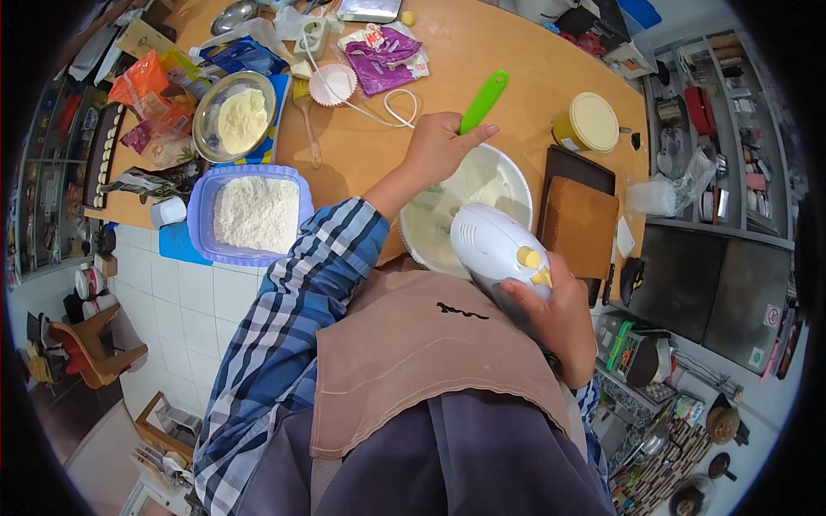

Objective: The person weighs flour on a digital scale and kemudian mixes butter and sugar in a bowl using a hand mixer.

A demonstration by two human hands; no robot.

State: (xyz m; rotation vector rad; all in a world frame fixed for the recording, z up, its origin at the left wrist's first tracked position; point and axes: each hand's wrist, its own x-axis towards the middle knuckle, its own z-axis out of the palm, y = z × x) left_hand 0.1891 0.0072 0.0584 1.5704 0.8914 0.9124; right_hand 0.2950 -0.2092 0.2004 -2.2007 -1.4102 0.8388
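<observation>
My left hand is closed around the bright green handle of a spatula, above the far left part of a white mixing bowl. The spatula's lower end is mostly hidden by my hand and wrist. In my right hand is a white hand mixer with yellow buttons, tilted over the bowl's near right side. Its beaters are hidden beneath the body. Pale, creamy stuff coats the inside of the bowl, which stands at the table's near edge against my brown apron.
On the wooden table, a purple tub of white flour and a metal bowl of pale yellow powder stand left. A pastry brush and a white cord lie nearby. Right are a yellow tub and a brown slab.
</observation>
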